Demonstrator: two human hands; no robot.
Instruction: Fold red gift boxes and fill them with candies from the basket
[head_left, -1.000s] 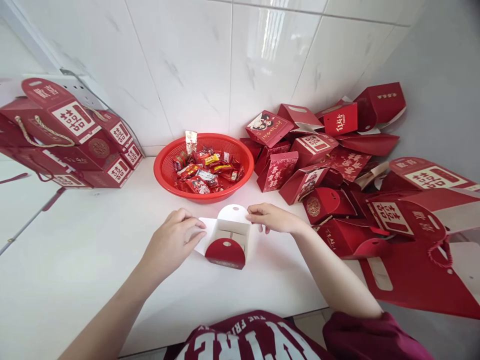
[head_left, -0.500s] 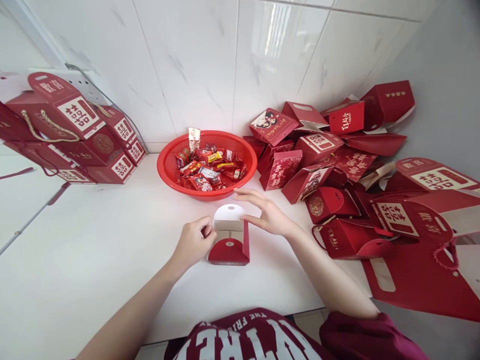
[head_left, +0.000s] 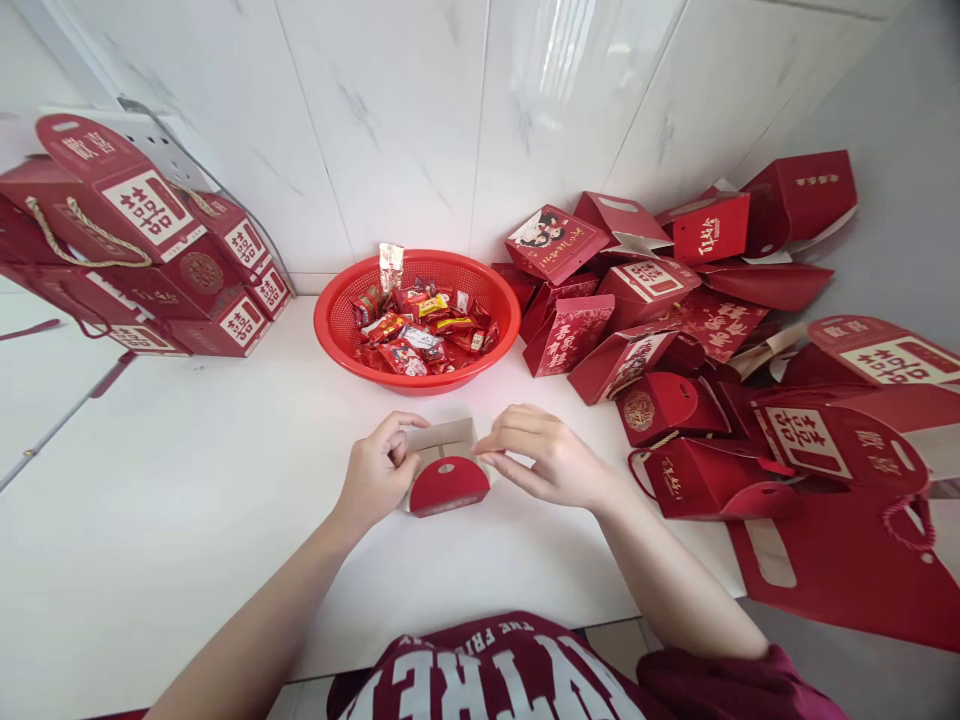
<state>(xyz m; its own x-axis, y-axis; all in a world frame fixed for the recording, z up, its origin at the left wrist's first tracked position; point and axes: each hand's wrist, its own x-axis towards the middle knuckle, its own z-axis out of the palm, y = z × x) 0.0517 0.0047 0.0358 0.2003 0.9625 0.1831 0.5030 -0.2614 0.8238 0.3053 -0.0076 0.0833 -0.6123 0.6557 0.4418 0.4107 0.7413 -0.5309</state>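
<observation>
The open red gift box (head_left: 450, 487) sits on the white table (head_left: 187, 500), near side of center, between the two hands. Its rounded near flap has a punched hole; its pale interior faces up. The left hand (head_left: 375, 475) is at the left wall of the box, fingers curled, with a narrow gap between thumb and index finger. The right hand (head_left: 559, 460) is at the right wall, thumb and fingertips set close together. Whether either set of fingers clamps the cardboard cannot be determined.

A red perforated plastic basket (head_left: 416, 384) stands beyond the box, containing wrapped candies (head_left: 424, 342). Gift boxes with rope handles (head_left: 202, 285) are stacked at far left. A pile of assorted red boxes (head_left: 649, 285) occupies the right side; a flat red sheet (head_left: 847, 570) extends past the table edge at near right.
</observation>
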